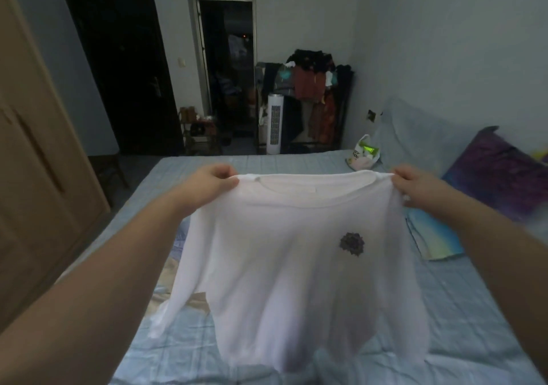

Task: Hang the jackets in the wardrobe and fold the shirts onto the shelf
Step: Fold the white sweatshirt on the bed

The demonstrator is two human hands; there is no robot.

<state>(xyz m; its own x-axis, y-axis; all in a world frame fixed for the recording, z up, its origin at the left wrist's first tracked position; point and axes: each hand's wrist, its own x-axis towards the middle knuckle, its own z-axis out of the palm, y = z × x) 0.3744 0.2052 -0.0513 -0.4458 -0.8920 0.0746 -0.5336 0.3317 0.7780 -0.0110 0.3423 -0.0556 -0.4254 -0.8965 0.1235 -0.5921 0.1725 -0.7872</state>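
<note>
This is a bedroom in a home. A wide bed (pixel 444 295) with a pale blue quilted cover fills the foreground, with a purple pillow (pixel 498 174) and a light blue pillow (pixel 415 135) along the wall on its right. A wooden wardrobe (pixel 35 147) stands on the left. Beyond the bed are a dark door (pixel 124 67), a clothes rack (pixel 320 88) heaped with garments and a white tower fan (pixel 274 124).

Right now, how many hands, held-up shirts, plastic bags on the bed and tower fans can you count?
Hands: 2, the left hand and the right hand
White shirt, gripped at both shoulders: 1
Plastic bag on the bed: 1
Tower fan: 1
Total: 5
</note>
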